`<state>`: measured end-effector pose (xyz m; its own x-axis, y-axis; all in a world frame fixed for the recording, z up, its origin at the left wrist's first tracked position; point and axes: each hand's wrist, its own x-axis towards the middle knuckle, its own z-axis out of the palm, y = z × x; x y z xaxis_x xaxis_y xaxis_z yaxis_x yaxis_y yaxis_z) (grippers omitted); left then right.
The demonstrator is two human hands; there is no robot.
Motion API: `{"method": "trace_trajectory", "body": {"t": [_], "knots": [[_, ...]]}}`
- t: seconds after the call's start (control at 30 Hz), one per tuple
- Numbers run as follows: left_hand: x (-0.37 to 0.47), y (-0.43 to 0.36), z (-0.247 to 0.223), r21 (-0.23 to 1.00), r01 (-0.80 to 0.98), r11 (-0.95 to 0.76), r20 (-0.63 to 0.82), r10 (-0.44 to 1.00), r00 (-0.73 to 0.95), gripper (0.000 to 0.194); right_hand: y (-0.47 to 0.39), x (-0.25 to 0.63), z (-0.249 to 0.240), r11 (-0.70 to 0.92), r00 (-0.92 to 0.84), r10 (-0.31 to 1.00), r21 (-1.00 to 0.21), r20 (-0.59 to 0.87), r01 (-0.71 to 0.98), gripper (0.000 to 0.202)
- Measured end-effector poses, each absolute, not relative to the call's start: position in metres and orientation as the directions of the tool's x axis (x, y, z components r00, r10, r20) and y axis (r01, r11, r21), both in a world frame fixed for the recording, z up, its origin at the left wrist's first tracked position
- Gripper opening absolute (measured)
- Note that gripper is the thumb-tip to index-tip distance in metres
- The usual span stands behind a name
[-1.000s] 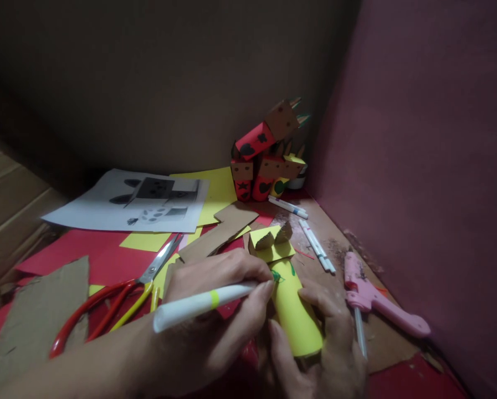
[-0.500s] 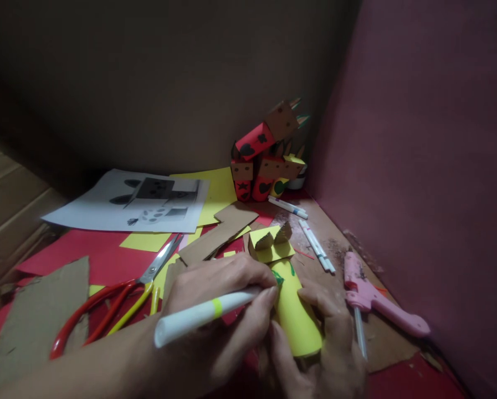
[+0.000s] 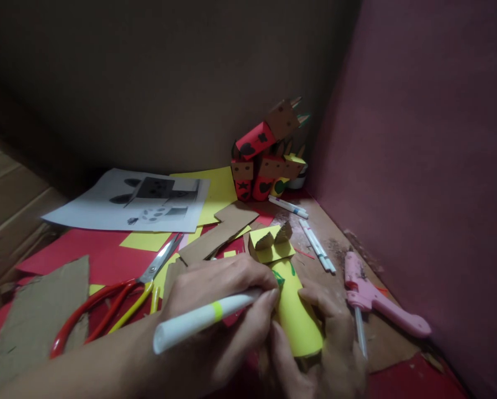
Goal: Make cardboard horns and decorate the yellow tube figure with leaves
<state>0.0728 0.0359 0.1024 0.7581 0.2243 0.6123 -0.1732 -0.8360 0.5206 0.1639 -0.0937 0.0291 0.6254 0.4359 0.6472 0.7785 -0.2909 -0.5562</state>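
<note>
Yellow tube (image 3: 297,318) is at the front of the desk (image 3: 414,383), held between the thumb and fingers of the right hand (image 3: 335,343). The left hand (image 3: 227,310) pinches a white marker (image 3: 194,324) near green marks (image 3: 278,278); a pink glue gun (image 3: 368,299) lies to the right.

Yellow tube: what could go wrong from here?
The left hand might smear the green marks; its fingers sit right beside them. The yellow tube is round and could turn under the marker if the right hand slackens. The pink glue gun lies close to that hand and might get knocked.
</note>
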Motion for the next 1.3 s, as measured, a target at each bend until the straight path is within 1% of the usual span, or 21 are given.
{"method": "trace_trajectory", "body": {"t": [0.17,0.43,0.77,0.97,1.07,1.3], "knots": [[0.0731,0.0357,0.1024,0.525,-0.161,-0.835,0.606,0.235,0.760,0.011,-0.0926,0.1620,0.0305,-0.300,0.646,0.435,-0.576,0.627,0.761,0.030],[0.0739,0.0349,0.1026,0.528,-0.199,-0.826,0.630,0.224,0.744,0.012,-0.0926,0.1627,0.0324,-0.301,0.627,0.442,-0.552,0.642,0.778,0.030],[0.0701,0.0352,0.1064,0.506,-0.152,-0.849,0.614,0.231,0.754,0.011,-0.0934,0.1609,0.0321,-0.288,0.673,0.443,-0.617,0.592,0.732,0.029],[0.0710,0.0356,0.1050,0.519,-0.173,-0.837,0.608,0.219,0.763,0.011,-0.0933,0.1625,0.0308,-0.279,0.652,0.440,-0.596,0.617,0.753,0.033],[0.0721,0.0359,0.1048,0.522,-0.193,-0.831,0.620,0.214,0.755,0.012,-0.0930,0.1623,0.0315,-0.296,0.649,0.438,-0.581,0.623,0.758,0.030],[0.0717,0.0361,0.1079,0.493,-0.154,-0.856,0.617,0.219,0.755,0.012,-0.0932,0.1617,0.0328,-0.292,0.655,0.447,-0.594,0.609,0.750,0.029]]}}
